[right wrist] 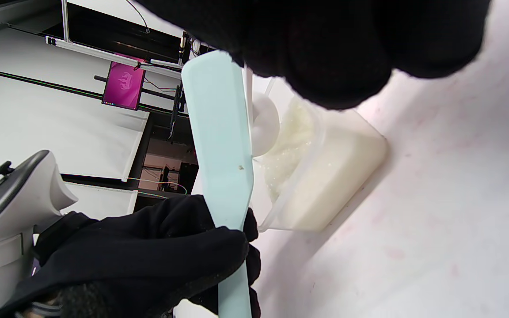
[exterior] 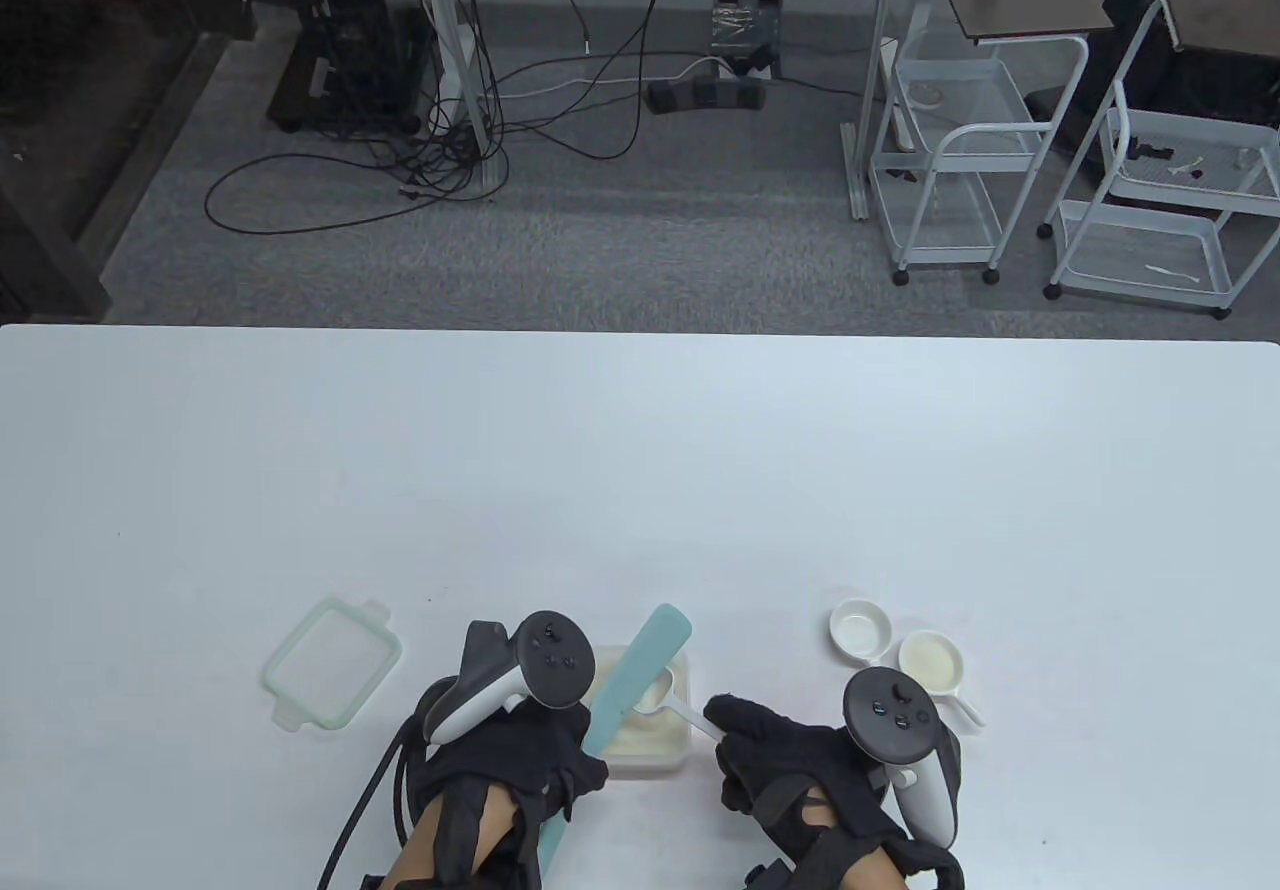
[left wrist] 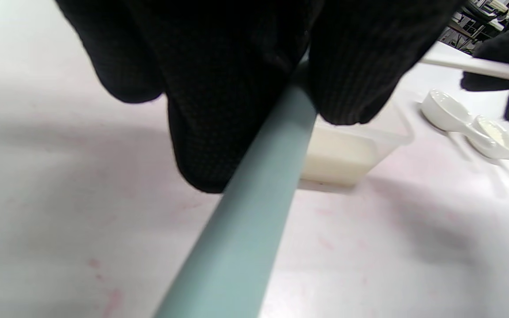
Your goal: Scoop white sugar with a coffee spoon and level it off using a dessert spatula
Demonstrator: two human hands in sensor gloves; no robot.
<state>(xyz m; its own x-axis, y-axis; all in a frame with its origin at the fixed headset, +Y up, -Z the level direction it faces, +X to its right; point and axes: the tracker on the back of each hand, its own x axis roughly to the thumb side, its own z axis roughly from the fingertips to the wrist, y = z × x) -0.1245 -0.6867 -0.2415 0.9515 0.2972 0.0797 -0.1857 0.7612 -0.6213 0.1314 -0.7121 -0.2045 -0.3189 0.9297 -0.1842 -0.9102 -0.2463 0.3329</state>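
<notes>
We are at the levelling step: the spoon (exterior: 655, 698), pinched by our right hand (exterior: 790, 760), sits over the sugar tub (exterior: 650, 765). Our left hand (exterior: 510, 760) grips the spatula (exterior: 640, 665) across it; next, a flat sweep.

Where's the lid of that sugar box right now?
In the table view the pale green lid lies flat on the table, left of the left hand and the sugar container.

The spatula (exterior: 628, 694) hides part of the spoon (exterior: 655, 698) bowl, so its fill is unclear; the left hand (exterior: 520, 760) covers the spatula's middle
</notes>
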